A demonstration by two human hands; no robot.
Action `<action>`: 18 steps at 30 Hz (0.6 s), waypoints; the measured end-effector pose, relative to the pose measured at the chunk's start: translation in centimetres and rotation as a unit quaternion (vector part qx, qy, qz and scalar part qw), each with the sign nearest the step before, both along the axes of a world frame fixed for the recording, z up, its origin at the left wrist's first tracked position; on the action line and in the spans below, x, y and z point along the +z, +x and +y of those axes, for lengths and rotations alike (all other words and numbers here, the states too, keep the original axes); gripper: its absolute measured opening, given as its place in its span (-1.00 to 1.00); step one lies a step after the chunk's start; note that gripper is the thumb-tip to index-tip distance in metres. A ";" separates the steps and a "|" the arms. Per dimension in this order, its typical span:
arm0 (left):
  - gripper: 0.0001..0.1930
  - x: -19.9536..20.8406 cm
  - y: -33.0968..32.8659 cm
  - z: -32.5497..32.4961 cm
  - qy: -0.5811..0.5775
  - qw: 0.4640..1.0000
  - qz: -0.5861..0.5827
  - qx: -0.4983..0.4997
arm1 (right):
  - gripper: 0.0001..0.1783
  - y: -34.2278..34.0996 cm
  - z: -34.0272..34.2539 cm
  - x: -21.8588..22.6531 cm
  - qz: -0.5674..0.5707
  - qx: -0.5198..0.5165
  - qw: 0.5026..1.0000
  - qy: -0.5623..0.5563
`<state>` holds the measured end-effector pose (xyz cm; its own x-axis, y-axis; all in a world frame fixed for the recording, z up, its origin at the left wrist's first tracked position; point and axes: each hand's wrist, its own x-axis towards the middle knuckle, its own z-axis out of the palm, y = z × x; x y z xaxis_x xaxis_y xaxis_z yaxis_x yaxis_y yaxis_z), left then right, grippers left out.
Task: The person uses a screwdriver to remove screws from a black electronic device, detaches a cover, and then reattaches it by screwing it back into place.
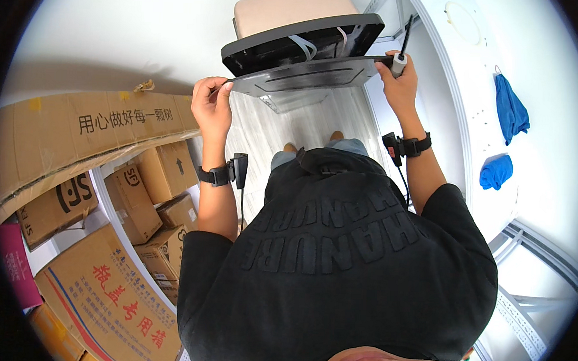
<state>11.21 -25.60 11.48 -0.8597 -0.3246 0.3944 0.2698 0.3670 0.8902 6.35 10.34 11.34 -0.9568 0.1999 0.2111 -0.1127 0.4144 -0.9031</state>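
A thin, dark panel (pixel 306 77) hung upright or nearly so in front of the person, just beside an open black housing (pixel 262 55) that was backed by a beige block (pixel 290 11); whether the panel's upper edge touched the housing, I couldn't tell. The left hand (pixel 211 105) pinched its left corner, thumb on the near face and fingers curled behind. The right hand (pixel 398 82) gripped the opposite end with the thumb on the near face, and also held a grey-handled tool (pixel 398 64), its dark shaft pointing away. With a moulded outline and a sheen across its face, the panel seemed to be stiff plastic or thin metal, probably light for its breadth, likely a little flexible through the middle and rather slick under bare fingers. The two short ends looked the best places to take hold, level and well apart, with light pressure, since squeezing or twisting could crack a moulded edge. The right grip seemed the less secure, shared as it was with the tool. Pale ribbon cables (pixel 304 47) showed inside the housing, likely the most fragile parts nearby, so fingertips were best kept off them.
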 end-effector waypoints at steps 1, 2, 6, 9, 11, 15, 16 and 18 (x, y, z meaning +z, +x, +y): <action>-0.90 0.1 -0.1 -0.1 -0.004 1.000 0.004 -0.009 | -0.68 0.2 -0.1 0.2 0.003 -0.003 1.000 -0.008; -0.91 0.2 -0.1 -0.1 -0.005 1.000 0.003 -0.017 | -0.69 0.3 -0.1 0.4 -0.001 -0.012 1.000 -0.016; -0.89 0.6 -0.3 -0.4 -0.010 1.000 0.002 -0.015 | -0.73 1.1 -0.3 1.3 0.005 -0.025 1.000 0.004; -0.85 0.2 -0.3 -0.3 0.037 0.998 -0.027 -0.036 | -0.75 2.0 0.2 2.3 -0.012 -0.034 0.999 -0.030; -0.81 -0.4 -0.4 0.1 0.077 0.993 -0.025 -0.088 | -0.76 2.6 1.0 3.1 -0.007 -0.039 0.999 -0.036; -0.73 -2.6 -0.9 1.6 0.139 0.967 -0.072 -0.199 | -0.78 3.8 3.7 5.7 -0.015 -0.077 0.996 -0.040; -0.73 -3.4 -0.9 2.4 0.163 0.954 -0.091 -0.235 | -0.78 4.3 4.7 6.5 -0.019 -0.088 0.995 -0.044; -0.76 -4.6 -1.1 3.8 0.064 0.948 -0.140 -0.277 | -0.78 4.9 6.7 8.0 -0.009 -0.112 0.990 -0.087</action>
<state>10.08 -21.78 6.93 -0.9773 0.1784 0.1140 0.1369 0.1218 0.9831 11.22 17.05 19.35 -0.8876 0.4396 0.1373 -0.0178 0.2651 -0.9640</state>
